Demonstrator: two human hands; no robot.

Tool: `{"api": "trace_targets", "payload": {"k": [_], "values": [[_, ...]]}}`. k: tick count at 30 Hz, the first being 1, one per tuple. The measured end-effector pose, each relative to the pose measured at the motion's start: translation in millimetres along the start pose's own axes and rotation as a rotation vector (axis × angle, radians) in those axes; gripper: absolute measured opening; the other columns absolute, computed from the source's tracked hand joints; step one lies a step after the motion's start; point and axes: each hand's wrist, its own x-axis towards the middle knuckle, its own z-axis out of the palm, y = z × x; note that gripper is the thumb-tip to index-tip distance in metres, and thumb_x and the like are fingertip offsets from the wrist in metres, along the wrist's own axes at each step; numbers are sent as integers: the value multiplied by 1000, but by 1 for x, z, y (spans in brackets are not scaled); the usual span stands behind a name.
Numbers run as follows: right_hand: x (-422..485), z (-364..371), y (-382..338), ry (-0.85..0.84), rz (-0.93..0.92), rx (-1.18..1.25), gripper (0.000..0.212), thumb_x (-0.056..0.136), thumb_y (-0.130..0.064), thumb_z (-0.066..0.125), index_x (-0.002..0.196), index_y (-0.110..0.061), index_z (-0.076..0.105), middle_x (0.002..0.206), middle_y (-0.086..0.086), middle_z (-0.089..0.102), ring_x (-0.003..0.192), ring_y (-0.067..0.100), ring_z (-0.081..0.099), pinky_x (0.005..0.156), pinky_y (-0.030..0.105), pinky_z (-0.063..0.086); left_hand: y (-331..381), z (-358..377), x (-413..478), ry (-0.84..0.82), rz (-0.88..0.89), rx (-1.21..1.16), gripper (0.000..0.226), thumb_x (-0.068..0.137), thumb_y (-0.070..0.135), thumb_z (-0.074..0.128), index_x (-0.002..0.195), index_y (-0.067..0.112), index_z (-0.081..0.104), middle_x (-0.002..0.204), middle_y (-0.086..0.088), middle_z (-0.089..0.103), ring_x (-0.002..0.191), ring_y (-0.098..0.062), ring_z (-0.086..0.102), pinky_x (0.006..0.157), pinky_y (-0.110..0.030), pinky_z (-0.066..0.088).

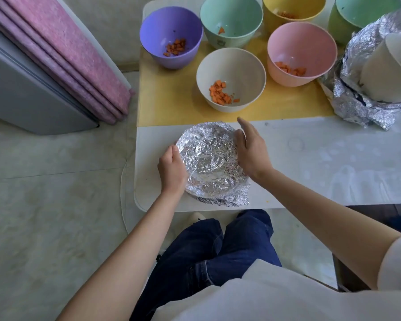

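A bowl covered with crinkled aluminium foil point(210, 158) sits near the front edge of the white table point(322, 158). My left hand point(173, 169) grips the foil at the bowl's left rim, fingers curled round the edge. My right hand point(249, 150) presses on the right rim with fingers fairly straight, the index finger pointing away. A loose flap of foil sticks out at the bowl's near right.
Behind on a yellow mat point(171, 98) stand a purple bowl point(170, 35), a cream bowl point(230, 78), a pink bowl point(301, 53), a mint bowl point(230, 19) and a yellow bowl point(293, 10), each holding diced carrot. A white bowl on crumpled foil point(357, 98) sits at right.
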Motion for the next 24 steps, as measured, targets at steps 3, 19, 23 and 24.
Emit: {"api": "trace_targets", "payload": {"k": [3, 19, 23, 24], "values": [[13, -9, -7, -25, -241, -130, 42, 99, -23, 35, 137, -8, 44, 140, 9, 48, 127, 25, 45, 103, 30, 35, -5, -1, -15, -56, -97, 28, 36, 102, 19, 29, 128, 6, 51, 127, -16, 55, 114, -26, 52, 96, -29, 39], [53, 15, -23, -206, -365, -295, 26, 92, 0, 47, 109, -4, 65, 95, 17, 69, 83, 33, 63, 69, 31, 39, 15, 3, 31, -191, 366, 285, 35, 96, -2, 39, 119, 9, 62, 113, -11, 66, 107, -23, 59, 81, -8, 36], [52, 14, -24, -194, -368, -301, 24, 91, 0, 48, 106, -4, 67, 92, 16, 70, 79, 32, 63, 67, 31, 39, 18, 2, 25, -160, 356, 309, 39, 93, -8, 38, 120, 8, 61, 114, -14, 66, 110, -25, 58, 84, -11, 36], [53, 13, -25, -210, -372, -307, 24, 91, 0, 49, 106, -4, 67, 92, 16, 70, 80, 32, 63, 66, 29, 38, 18, 2, 24, -154, 352, 308, 39, 93, -8, 38, 120, 7, 61, 114, -15, 66, 110, -26, 58, 86, -13, 37]]}}
